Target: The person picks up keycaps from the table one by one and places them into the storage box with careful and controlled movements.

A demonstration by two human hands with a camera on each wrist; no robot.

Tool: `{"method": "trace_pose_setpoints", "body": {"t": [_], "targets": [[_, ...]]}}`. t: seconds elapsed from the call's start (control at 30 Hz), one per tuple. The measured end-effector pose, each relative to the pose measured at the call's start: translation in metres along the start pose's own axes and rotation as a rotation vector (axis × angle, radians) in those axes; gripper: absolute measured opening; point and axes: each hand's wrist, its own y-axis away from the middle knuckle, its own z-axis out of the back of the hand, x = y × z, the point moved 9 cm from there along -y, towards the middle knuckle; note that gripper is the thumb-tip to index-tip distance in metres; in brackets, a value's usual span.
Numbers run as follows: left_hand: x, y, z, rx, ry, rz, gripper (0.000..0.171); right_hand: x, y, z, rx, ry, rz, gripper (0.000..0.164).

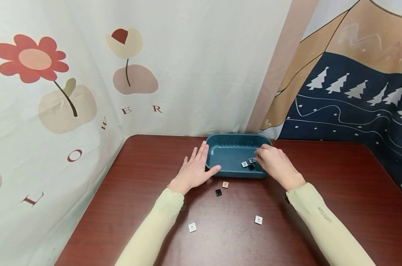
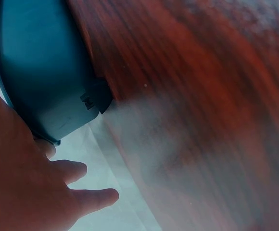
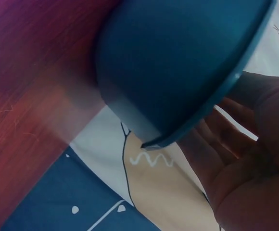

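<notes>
A teal oblong basin (image 1: 234,173) stands at the table's back edge. My left hand (image 1: 192,170) touches its left side, fingers straight and spread, thumb at the front rim. Over the right rim bends my right hand (image 1: 277,164), its fingers curled down into the basin; the rim hides its fingertips in the right wrist view (image 3: 255,144), so any grip is unclear. Near those fingertips lie a white square piece (image 1: 252,160), another white one (image 1: 244,164) and a black one (image 1: 251,167), all small and keycap-like. The left wrist view shows the basin's outer wall (image 2: 43,62).
In front of the basin, a beige square piece (image 1: 225,184) and a black one (image 1: 219,192) lie on the reddish-brown table (image 1: 137,207). Nearer are two white pieces, one at left (image 1: 192,227), one at right (image 1: 258,220). Printed curtains (image 1: 194,66) hang behind.
</notes>
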Motion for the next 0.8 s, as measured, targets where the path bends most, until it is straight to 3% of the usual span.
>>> {"method": "trace_pose_setpoints", "body": {"t": [0.8], "targets": [[0.0,0.0,0.0,-0.001,0.0,-0.008,0.101,-0.008,-0.013,-0.029,0.136,0.017,0.002,0.009]]}}
